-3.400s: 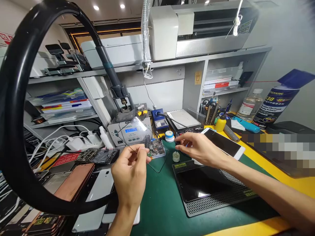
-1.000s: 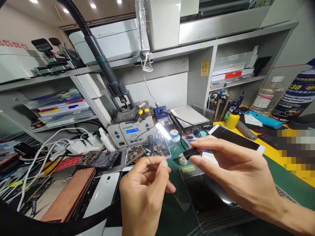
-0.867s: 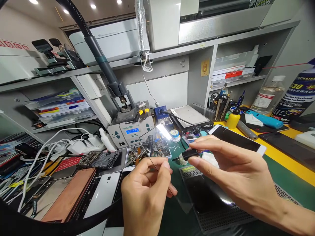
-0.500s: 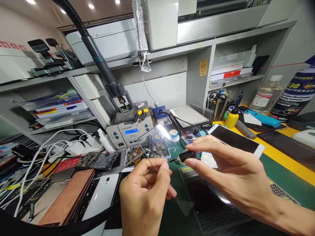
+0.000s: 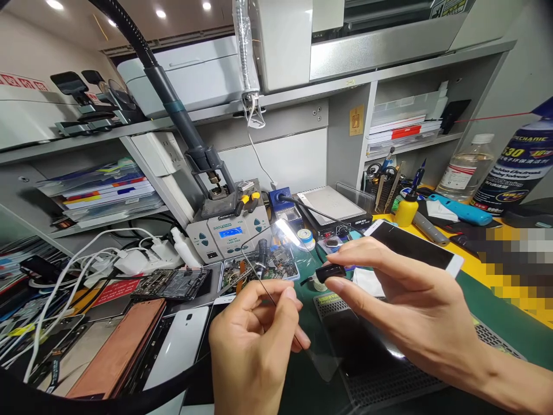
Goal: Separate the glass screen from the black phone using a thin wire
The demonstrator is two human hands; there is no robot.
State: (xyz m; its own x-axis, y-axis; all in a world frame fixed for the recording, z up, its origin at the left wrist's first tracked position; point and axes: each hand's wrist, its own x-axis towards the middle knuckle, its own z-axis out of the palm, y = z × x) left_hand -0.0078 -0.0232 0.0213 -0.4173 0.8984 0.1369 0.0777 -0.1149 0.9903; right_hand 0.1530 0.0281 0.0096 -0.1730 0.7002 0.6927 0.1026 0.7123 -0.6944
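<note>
Black piece [image 5: 330,271] nearer thin wire [image 5: 259,275] than before

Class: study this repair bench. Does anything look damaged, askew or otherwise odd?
Nothing looks spilled or broken. The left hand pinches a thin wire; the right hand grips a small black part. Phone panels lie overlapping and crooked at left.

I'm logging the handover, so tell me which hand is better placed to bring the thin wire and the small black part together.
Probably the left hand: it pinches the thin wire, whose free length points toward the small black part. The right hand holds that part steady just beside it.
</note>
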